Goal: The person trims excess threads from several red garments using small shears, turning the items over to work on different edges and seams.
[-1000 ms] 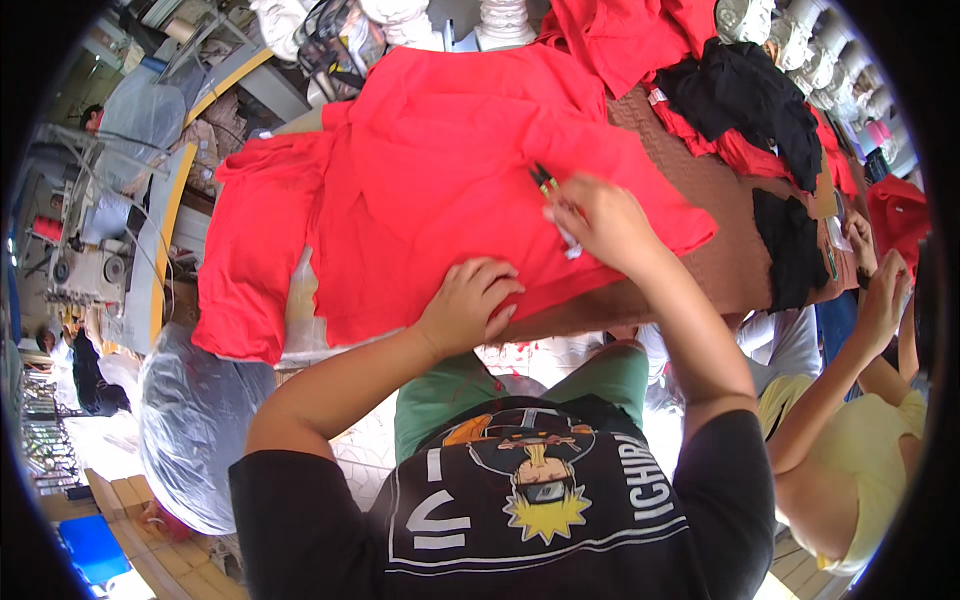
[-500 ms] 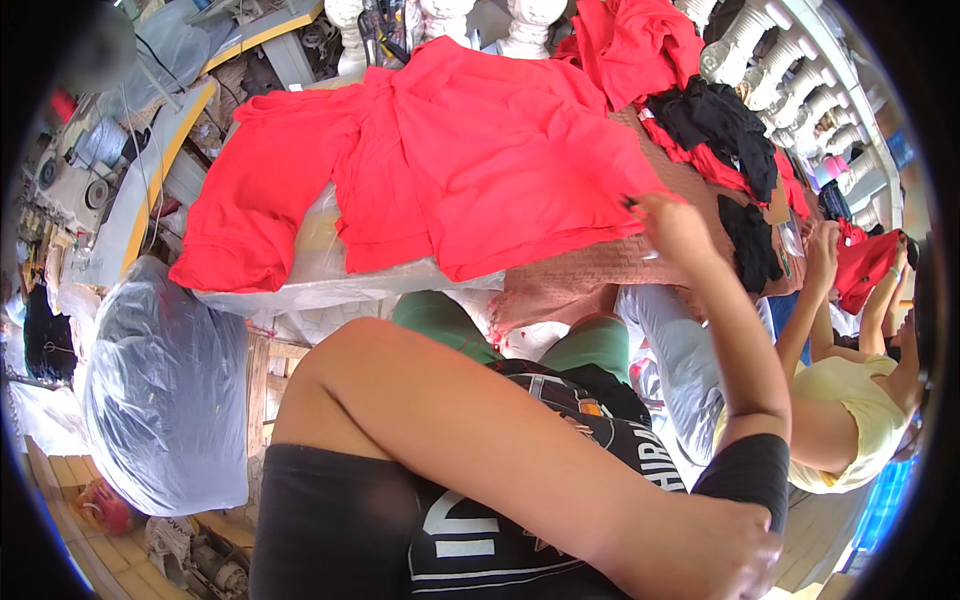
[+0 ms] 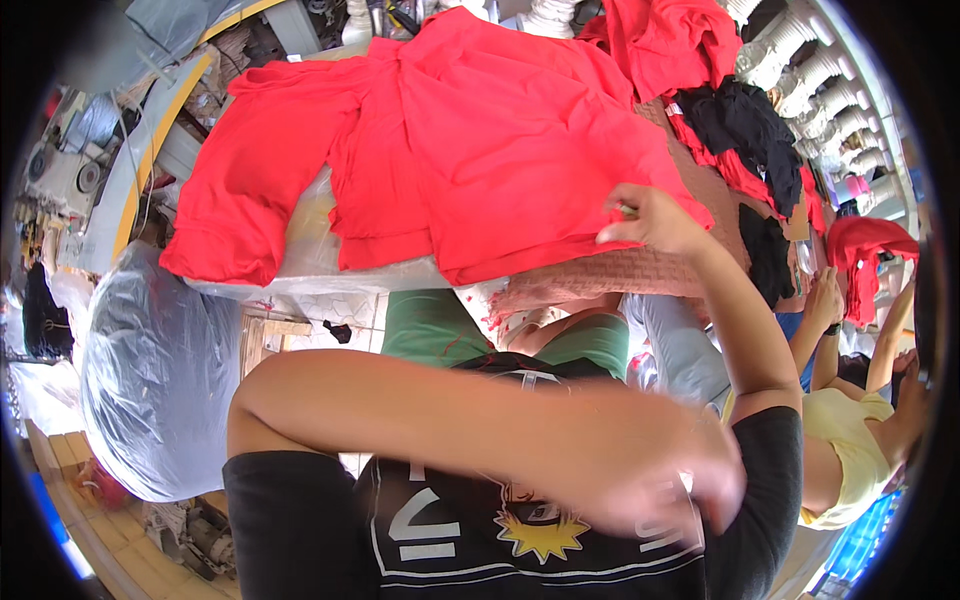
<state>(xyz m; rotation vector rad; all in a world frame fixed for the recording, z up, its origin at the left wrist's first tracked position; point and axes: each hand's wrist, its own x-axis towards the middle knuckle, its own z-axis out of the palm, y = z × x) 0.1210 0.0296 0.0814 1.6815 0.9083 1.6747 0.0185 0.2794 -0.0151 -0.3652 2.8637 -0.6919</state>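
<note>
Spread over the table in front of me is a pile of red garments (image 3: 510, 140), with a folded part hanging at its left front. My right hand (image 3: 660, 222) is over the pile's right front edge, its fingers curled. A small dark thing shows between thumb and forefinger, too small to name. My left arm crosses in front of my black printed shirt (image 3: 430, 530). At its end my left hand (image 3: 690, 465) is smeared by motion near my right upper arm, so its fingers cannot be made out.
Black cloth (image 3: 735, 125) and more red cloth (image 3: 670, 40) lie at the table's far right. A plastic-covered bundle (image 3: 160, 370) stands at my left. White balusters (image 3: 790, 75) line the back. To the right a co-worker in yellow (image 3: 850, 430) sits near a raised red cloth (image 3: 865, 255).
My left hand has moved left and up from my right sleeve. The right hand has shifted a little left, with its fingers more in view. At far right, the red cloth has been lifted and spread.
</note>
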